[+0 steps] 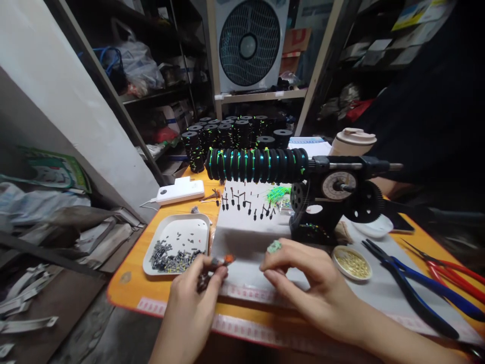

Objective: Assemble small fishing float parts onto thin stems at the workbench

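My left hand (195, 290) is closed near the table's front edge. A small dark piece with an orange end (229, 259) pokes out between its thumb and fingers. To the right, my right hand (308, 285) has thumb and index finger drawn together; anything in the pinch is too small to make out. A pale green lump (274, 246) sits on its index finger. A white tray (149, 263) of small grey and black pieces (161, 258) lies beside my left hand. Beyond both hands stands a black winding device (322, 202) bearing a row of black discs (257, 166) with green strands.
Right of my right hand are a dish of gold bits (353, 264), blue-handled pliers (413, 283) and red-handled pliers (450, 270). Small black parts (244, 202) and green strands (278, 194) lie behind. A power strip (180, 191), black spools (227, 131) and a cup (352, 142) stand farther back.
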Action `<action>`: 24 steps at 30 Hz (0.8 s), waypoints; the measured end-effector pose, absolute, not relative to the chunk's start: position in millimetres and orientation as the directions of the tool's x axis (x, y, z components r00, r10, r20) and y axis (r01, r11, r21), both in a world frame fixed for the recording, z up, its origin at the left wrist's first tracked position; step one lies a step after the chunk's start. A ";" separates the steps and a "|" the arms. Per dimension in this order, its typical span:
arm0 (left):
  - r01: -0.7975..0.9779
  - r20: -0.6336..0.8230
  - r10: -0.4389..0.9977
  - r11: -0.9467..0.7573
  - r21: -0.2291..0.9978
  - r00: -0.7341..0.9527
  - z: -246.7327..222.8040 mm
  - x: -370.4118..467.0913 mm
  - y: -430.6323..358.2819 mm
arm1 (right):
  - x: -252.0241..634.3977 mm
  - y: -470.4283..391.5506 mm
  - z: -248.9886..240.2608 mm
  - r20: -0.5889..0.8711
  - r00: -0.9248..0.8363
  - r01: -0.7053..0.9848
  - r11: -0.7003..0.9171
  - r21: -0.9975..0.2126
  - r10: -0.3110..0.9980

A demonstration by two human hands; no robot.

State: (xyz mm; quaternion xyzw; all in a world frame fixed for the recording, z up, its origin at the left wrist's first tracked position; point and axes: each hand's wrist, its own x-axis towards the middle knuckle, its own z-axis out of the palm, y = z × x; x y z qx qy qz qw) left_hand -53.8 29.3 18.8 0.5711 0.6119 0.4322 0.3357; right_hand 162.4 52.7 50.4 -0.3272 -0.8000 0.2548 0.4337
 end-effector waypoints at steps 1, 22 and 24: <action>0.256 0.022 0.978 0.033 0.966 -0.209 18.3 -51.8 23.5 | 160.4 51.1 50.1 0.517 -0.423 0.305 0.655 -0.691 0.744; -0.422 -0.143 0.947 0.009 0.906 -0.286 0.9 13.0 7.3 | 152.2 41.8 47.9 0.474 -0.349 0.251 0.568 -0.784 0.809; -0.490 -0.160 0.956 0.020 0.872 -0.245 -1.7 11.1 6.7 | 152.5 40.1 45.6 0.508 -0.382 0.251 0.616 -0.747 0.772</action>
